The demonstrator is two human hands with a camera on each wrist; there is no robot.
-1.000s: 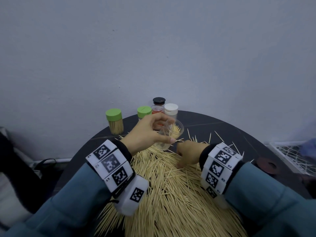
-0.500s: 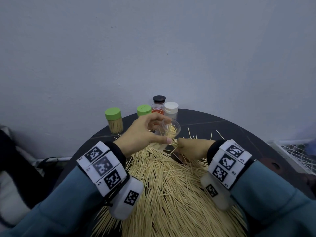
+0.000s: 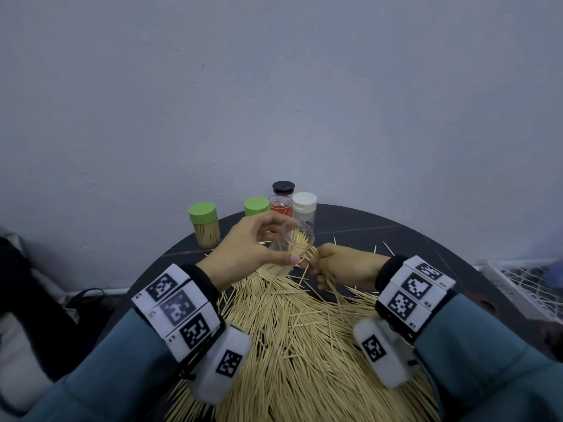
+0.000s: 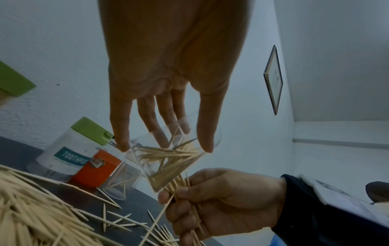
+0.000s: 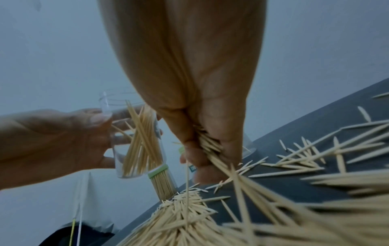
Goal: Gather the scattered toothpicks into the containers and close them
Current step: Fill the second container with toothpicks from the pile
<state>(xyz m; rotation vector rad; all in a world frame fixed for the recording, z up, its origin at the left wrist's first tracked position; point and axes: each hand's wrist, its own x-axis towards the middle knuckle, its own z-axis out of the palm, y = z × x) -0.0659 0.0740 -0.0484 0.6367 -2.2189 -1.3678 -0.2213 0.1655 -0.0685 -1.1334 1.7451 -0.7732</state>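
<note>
Right under your wrists, the toothpick heap (image 3: 292, 345) covers most of the near side of the dark round table (image 3: 426, 239), with stray sticks scattered toward the far edge. Just beyond it, your right hand (image 3: 341, 264) is curled tight round a bundle of toothpicks (image 5: 210, 146), their tips aimed at the mouth of the clear open container (image 3: 294, 242). Your left hand (image 3: 253, 248) holds that container lifted and tilted, thumb on one side and fingers on the other, a loose fan of sticks already inside it. These sticks are light, stiff and smooth, so they will likely slide and splay; grip the bundle near its middle and keep it parallel as you feed it in. The thin plastic wall looks slippery, so hold it low around the body. Farther back, near the wall, stand two green-lidded jars (image 3: 203, 222), a black-capped jar (image 3: 283, 188) and a white-capped jar (image 3: 304, 204).
</note>
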